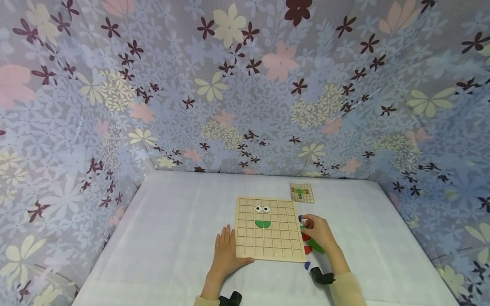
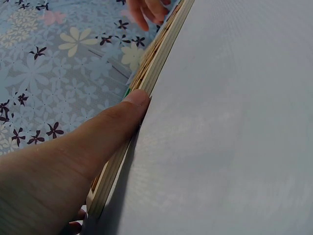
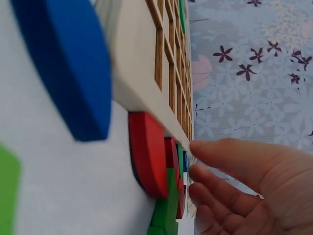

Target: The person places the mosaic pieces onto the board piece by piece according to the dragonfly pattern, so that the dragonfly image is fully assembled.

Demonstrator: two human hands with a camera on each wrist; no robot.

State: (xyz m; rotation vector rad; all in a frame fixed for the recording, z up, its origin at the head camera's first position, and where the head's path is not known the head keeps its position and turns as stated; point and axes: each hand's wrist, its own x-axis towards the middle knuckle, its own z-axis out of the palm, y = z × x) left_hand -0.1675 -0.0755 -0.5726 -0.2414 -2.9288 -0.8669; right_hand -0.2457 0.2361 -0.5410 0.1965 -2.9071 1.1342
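A square wooden grid board (image 1: 268, 242) lies on the table. On it are two round eye pieces (image 1: 258, 209) and a green half-round mouth made of two pieces (image 1: 263, 224). My left hand (image 1: 226, 255) rests at the board's near left corner, fingers straight along the left side. Its thumb (image 2: 115, 122) presses the front edge. By the board's right side, my right hand (image 1: 318, 230) reaches over loose blocks, thumb and fingers apart. Its fingertips are beside a blue piece (image 1: 300, 218) and a green one (image 1: 303, 230); no held piece shows.
Red blocks (image 1: 308, 250) and a long green block (image 1: 316, 245) lie along the board's right side. Nearer me sits a blue quarter-round block (image 1: 307, 265). Behind the board lies a small pattern card (image 1: 302, 193). Flowered cloth (image 1: 245, 106) surrounds the white table (image 1: 183, 212).
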